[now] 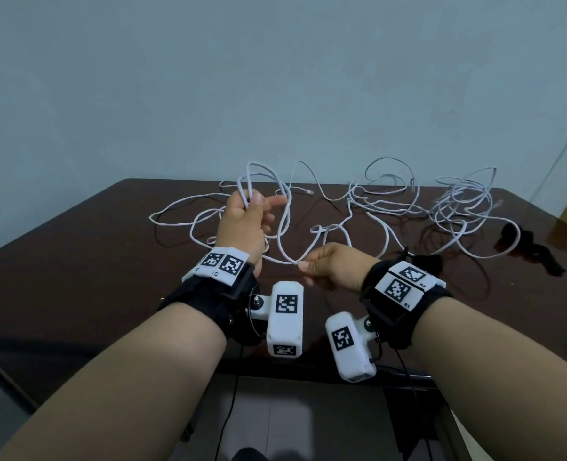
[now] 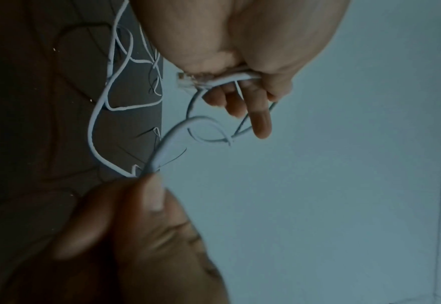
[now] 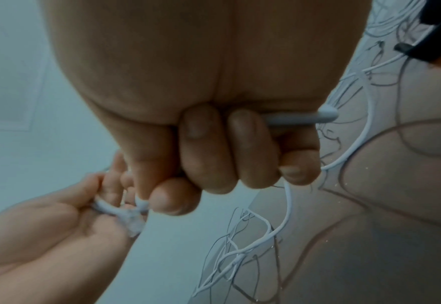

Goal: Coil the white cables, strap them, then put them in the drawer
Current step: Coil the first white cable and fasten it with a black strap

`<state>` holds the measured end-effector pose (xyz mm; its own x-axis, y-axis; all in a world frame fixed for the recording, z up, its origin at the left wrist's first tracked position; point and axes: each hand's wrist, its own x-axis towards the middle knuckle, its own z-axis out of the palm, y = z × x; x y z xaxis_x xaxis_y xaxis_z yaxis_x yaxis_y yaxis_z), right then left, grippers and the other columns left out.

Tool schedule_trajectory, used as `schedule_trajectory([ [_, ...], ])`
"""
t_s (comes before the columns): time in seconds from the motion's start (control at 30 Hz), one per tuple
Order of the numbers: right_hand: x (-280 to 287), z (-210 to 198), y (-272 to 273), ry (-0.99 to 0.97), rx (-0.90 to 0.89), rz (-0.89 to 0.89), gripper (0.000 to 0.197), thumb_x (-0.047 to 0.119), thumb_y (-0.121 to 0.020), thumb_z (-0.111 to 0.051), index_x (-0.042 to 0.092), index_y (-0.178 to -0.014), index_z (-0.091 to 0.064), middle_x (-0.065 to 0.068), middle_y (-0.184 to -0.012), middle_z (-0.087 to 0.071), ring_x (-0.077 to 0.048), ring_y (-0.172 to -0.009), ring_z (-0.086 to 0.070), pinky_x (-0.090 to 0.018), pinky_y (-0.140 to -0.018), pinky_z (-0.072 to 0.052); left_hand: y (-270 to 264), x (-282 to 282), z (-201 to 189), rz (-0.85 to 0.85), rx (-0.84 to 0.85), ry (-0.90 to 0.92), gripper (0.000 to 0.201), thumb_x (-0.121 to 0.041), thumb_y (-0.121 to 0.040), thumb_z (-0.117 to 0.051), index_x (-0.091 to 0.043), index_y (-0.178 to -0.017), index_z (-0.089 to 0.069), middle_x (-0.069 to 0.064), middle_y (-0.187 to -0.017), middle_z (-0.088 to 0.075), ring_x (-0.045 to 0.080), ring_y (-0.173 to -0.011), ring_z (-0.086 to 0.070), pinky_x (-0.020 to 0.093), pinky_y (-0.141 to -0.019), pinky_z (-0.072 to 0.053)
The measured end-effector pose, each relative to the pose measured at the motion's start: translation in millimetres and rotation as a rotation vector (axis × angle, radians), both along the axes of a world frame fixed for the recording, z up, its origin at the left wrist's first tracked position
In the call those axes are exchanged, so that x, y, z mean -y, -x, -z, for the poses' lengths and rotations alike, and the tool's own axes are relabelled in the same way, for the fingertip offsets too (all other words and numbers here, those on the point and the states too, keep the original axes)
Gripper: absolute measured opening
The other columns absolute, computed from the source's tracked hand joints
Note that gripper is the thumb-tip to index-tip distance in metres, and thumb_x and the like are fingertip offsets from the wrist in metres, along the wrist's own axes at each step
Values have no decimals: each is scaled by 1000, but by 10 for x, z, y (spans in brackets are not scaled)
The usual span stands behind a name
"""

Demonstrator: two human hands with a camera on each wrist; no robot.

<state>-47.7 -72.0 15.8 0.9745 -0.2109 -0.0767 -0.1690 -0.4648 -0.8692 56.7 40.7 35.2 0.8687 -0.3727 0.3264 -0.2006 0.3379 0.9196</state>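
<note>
Several loose white cables (image 1: 385,204) sprawl over the far half of the dark table (image 1: 76,261). My left hand (image 1: 245,211) is raised above it and pinches loops of one white cable (image 1: 283,221) between thumb and fingers; in the left wrist view the thumb clamps the strands (image 2: 237,79) near a clear plug (image 2: 184,79). My right hand (image 1: 318,266), lower and nearer, is curled round the same cable; its fingers (image 3: 209,156) wrap the strand (image 3: 297,119). A tangled white bundle (image 1: 461,204) lies at the far right.
A black strap (image 1: 521,242) lies near the table's right edge, past the bundle. The pale wall (image 1: 275,78) stands right behind the table. The table's front edge runs under my wrists, with the floor below.
</note>
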Motion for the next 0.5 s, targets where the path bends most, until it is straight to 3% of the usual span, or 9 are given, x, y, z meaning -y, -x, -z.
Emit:
schedule_trajectory([
  [0.1,40,0,16,41,-64,20,42,18,-92,-53,14,-50,-54,-1,-40,-32,-15,-41,-25,-25,-46,-22,53,-4,-123,94,-99,168,22,-16,-104,-29,-17,-86,-42,-2,-65,-72,10,-58,-64,21,-58,-52],
  [0.2,19,-32,13,95,-132,0,39,17,-89,-56,11,-50,-53,1,-37,-35,-15,-40,-27,-23,-44,-24,116,-11,-162,181,-136,198,19,-20,-104,-28,-17,-89,-39,8,-73,-72,16,-62,-69,26,-60,-56],
  [0.3,-34,-51,6,106,-148,-46,40,17,-88,-56,12,-49,-52,3,-35,-35,-15,-41,-27,-23,-45,-25,147,-23,-116,257,-59,73,18,-22,-104,-27,-19,-90,-36,11,-86,-71,15,-62,-69,23,-57,-53],
  [0.43,-40,-35,2,83,-107,-73,42,19,-89,-55,15,-47,-52,6,-34,-34,-12,-37,-26,-21,-43,-24,102,-52,0,317,226,-218,18,-18,-104,-25,-21,-89,-34,9,-94,-69,14,-73,-71,24,-78,-52],
  [0.5,-33,-51,10,81,-58,-69,44,21,-89,-57,17,-45,-53,6,-34,-34,-11,-37,-27,-21,-43,-24,72,-80,62,290,331,-380,18,-17,-103,-27,-22,-88,-35,8,-96,-67,15,-77,-69,24,-80,-50],
])
